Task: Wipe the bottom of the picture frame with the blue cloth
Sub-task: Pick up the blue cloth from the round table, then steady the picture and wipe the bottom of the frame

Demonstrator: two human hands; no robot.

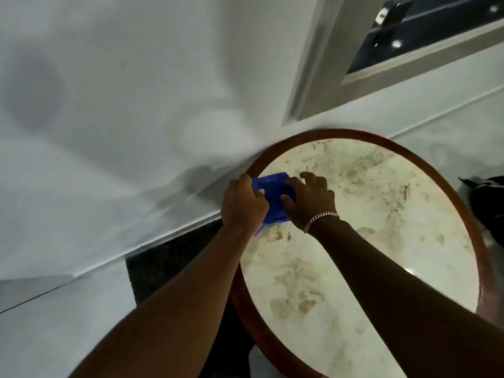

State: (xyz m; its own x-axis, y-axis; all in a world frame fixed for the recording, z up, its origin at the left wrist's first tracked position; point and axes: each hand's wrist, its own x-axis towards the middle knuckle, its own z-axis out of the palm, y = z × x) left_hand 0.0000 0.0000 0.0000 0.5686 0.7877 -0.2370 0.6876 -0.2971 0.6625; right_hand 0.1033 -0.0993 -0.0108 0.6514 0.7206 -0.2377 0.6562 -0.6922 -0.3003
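A blue cloth (272, 186) lies bunched on the far left part of a round table. My left hand (242, 204) grips its left side with curled fingers. My right hand (308, 199), with a chain bracelet at the wrist, presses on its right side, thumb and fingers on the fabric. The picture frame (324, 66), pale grey with a dark glossy picture, hangs on the white wall above and to the right. Its bottom left corner sits just above the table's far rim, well apart from both hands.
The round table (450, 170) has a brown wooden rim and a cream marbled top. It stands against a white wall. A dark floor strip (174, 257) shows at its left. A black object (488, 197) lies at the right edge.
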